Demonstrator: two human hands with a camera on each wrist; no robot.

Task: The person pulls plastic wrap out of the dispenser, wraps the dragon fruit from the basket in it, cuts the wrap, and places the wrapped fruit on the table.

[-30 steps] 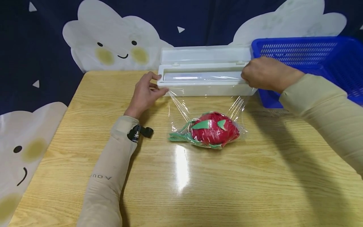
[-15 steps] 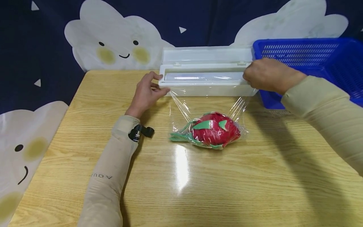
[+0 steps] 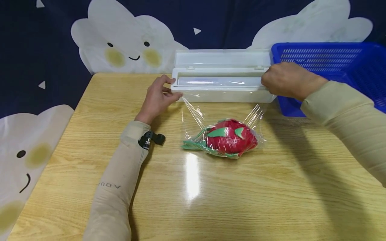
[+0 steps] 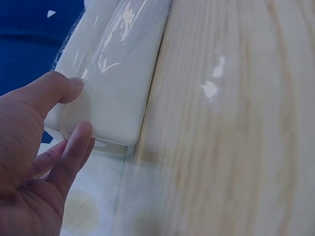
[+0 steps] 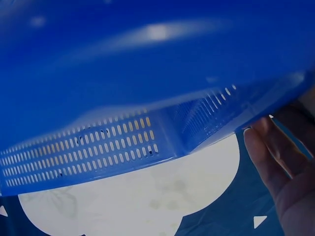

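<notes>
A white cling film dispenser box (image 3: pixel 221 93) stands with its lid up at the table's far edge. My left hand (image 3: pixel 158 97) holds its left end, thumb along the front and fingers on the end face; up close, the thumb (image 4: pixel 59 88) presses the box (image 4: pixel 115 83). My right hand (image 3: pixel 283 80) is curled over the box's right end, its fingertips hidden. Clear film (image 3: pixel 193 112) runs from the box down over a red toy dragon fruit with green leaves (image 3: pixel 230 138), which lies wrapped on the table.
A blue slotted basket (image 3: pixel 331 63) stands right beside the box's right end and fills the right wrist view (image 5: pixel 123 98). The wooden table (image 3: pixel 211 201) stretches toward me. A dark curtain with white clouds (image 3: pixel 120 43) hangs behind.
Only the head view has shifted a little. Both hands, the box and the wrapped fruit keep their places.
</notes>
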